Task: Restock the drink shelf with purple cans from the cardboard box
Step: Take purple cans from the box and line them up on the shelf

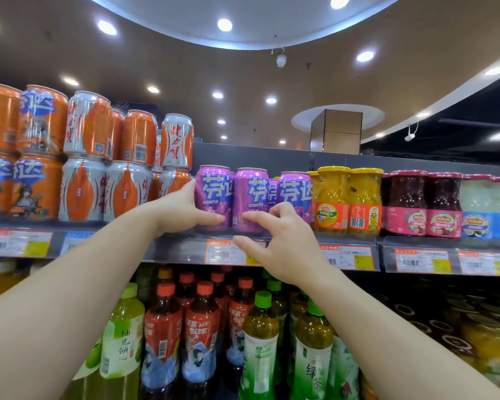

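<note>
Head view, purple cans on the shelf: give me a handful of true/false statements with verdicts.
1. The left hand is wrapped around the leftmost purple can. True.
2. The right hand grips a purple can. False: its fingers are spread open in front of the cans, closed on nothing.
3. Jars of yellow fruit stand right of the purple cans. True.
4. The purple cans are stacked two high. False: they stand in a single layer; the orange cans to the left are stacked.
5. The shelf below holds bottles. True.
</note>
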